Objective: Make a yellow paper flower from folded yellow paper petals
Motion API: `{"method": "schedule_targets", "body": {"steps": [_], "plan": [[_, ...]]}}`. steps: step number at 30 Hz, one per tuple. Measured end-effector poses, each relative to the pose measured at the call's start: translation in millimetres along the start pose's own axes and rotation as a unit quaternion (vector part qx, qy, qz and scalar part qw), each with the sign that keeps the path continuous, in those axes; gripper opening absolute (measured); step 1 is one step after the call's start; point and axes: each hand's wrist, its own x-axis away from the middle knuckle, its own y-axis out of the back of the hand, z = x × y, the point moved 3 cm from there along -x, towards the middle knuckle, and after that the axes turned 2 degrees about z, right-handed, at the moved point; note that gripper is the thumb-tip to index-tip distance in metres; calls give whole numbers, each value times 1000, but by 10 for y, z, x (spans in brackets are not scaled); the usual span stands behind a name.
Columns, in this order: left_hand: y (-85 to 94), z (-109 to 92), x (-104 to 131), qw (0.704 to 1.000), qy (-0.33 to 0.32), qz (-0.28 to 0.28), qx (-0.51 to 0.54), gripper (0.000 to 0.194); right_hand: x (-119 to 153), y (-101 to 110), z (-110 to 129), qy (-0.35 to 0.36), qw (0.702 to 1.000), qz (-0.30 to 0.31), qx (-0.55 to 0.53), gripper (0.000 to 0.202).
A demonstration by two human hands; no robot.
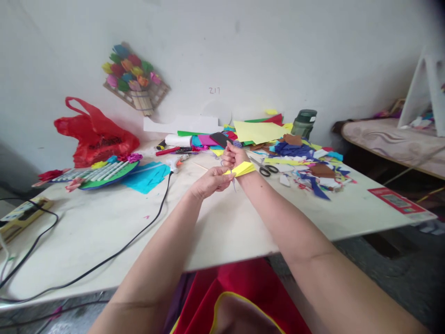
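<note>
Two bare hands meet above one white table (222, 236). The left hand (210, 182) is clamped on one piece of yellow paper (245, 170), folded into a narrow, crisp-edged strip; the paper sticks out to the right of its fingertips, in front of the right wrist. The right hand (234, 157), just beyond the left, has its fingers curled together on one thin, limp, pale purple string (234, 185), which crosses the paper beside the left fingertips; whether it wraps around cannot be told.

Just right of the right hand lies one pair of scissors (267, 170) with two black loop handles. Farther right spreads a heap of scraps (320, 171), too many to count, thin, crumpled and jagged. Beyond that hand stand one smooth green bottle (303, 124) and, nearer, one dark flat slab (220, 138).

Left of the left hand are one glue gun (175, 163) with one black cord (139, 235), one flat sheet of blue paper (148, 177) and one rounded green board (129, 172) bearing several pale tubes. Farther left and beyond sits one red plastic bag (95, 134), glossy and wrinkled, with a looped handle.
</note>
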Motion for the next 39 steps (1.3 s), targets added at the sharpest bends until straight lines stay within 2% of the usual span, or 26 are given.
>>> {"method": "schedule_targets", "body": {"steps": [22,29,36,39], "plan": [[-85,27,-41,1000,-1,-3,-9,36,-108,233,-51,7,996,-92,17,38],[-89,84,-61,1000,7,0,-4,36,-95,240,-47,-3,991,-128,34,39],[-83,95,-74,1000,-10,-9,4,38,-83,256,-70,12,991,-130,40,41],[-90,73,-63,1000,-17,-18,12,39,-99,286,-84,27,989,-115,84,45]]}}
